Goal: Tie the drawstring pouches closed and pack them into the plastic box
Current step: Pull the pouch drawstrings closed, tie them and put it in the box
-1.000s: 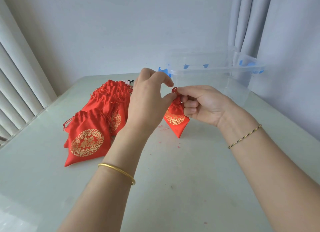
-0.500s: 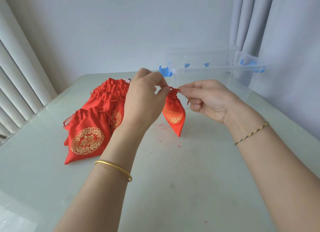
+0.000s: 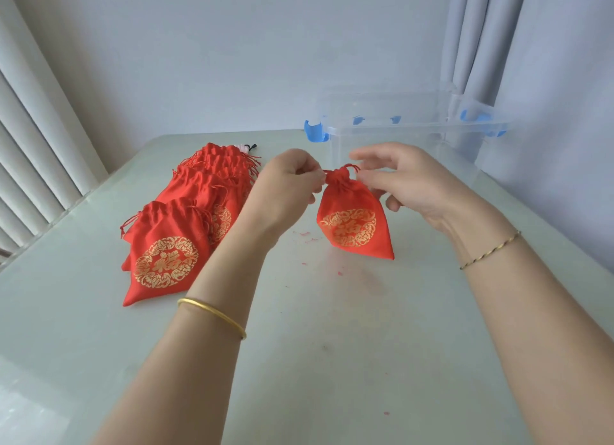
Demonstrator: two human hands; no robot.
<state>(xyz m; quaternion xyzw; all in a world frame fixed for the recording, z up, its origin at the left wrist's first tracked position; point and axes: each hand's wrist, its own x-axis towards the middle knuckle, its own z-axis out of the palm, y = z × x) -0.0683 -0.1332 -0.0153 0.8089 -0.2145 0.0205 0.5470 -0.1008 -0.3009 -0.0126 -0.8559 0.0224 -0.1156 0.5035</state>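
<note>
A red drawstring pouch (image 3: 350, 220) with a gold emblem hangs above the table, its neck gathered tight. My left hand (image 3: 287, 187) pinches the red cord at the left side of the neck. My right hand (image 3: 408, 182) pinches the cord at the right side, its other fingers loosely spread. A row of several more red pouches (image 3: 186, 218) lies overlapping on the table to the left; the nearest (image 3: 166, 258) shows its gold emblem. The clear plastic box (image 3: 412, 135) with blue latches stands open behind my hands; nothing shows inside it.
The pale table (image 3: 315, 361) carries small red flecks near its middle. White blinds (image 3: 30, 165) run along the left edge. A grey curtain (image 3: 481, 45) hangs behind the box, and the wall stands close on the right.
The pouch has turned its gold emblem toward me and its neck is now bunched. My hands have drawn slightly apart along the cord, and my right hand's fingers have spread.
</note>
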